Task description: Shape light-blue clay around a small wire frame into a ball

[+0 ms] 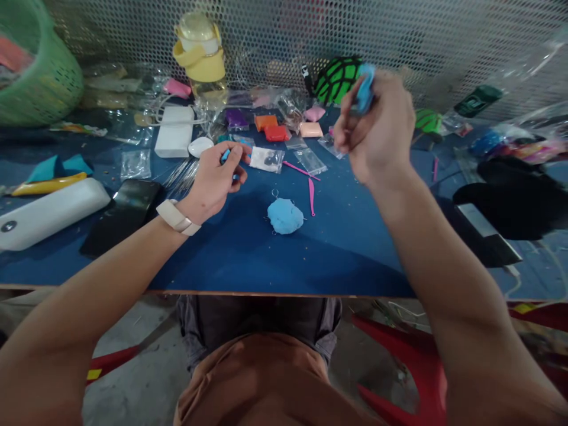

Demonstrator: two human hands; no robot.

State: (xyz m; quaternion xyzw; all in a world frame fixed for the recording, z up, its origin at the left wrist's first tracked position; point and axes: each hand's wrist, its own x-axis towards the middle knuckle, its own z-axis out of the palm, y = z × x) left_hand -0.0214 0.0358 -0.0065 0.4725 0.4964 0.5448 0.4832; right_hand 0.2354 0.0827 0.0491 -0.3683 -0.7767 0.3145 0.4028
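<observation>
A lump of light blue modelling clay [285, 216] rests on the blue table, with thin wire loops sticking out of its edges. My right hand [382, 127] is raised high over the right side, its fingers closed round a piece of blue clay [365, 90]; it is slightly blurred. Left of the lump, my left hand [216, 177] is closed, with a small blue piece [225, 156], apparently clay, showing between thumb and fingers. Two pink modelling tools, one a plastic knife [311, 196], lie just behind the lump. A small clear packet [267, 160] lies beside my left fingertips.
Colourful clay packs, including a red one [276, 133], lie at the back near a yellow-lided bottle [202, 56]. On the left are a black phone [122, 216], a white case [55, 214] and a green basket [44, 89]. A black cloth-like item [515, 195] lies right.
</observation>
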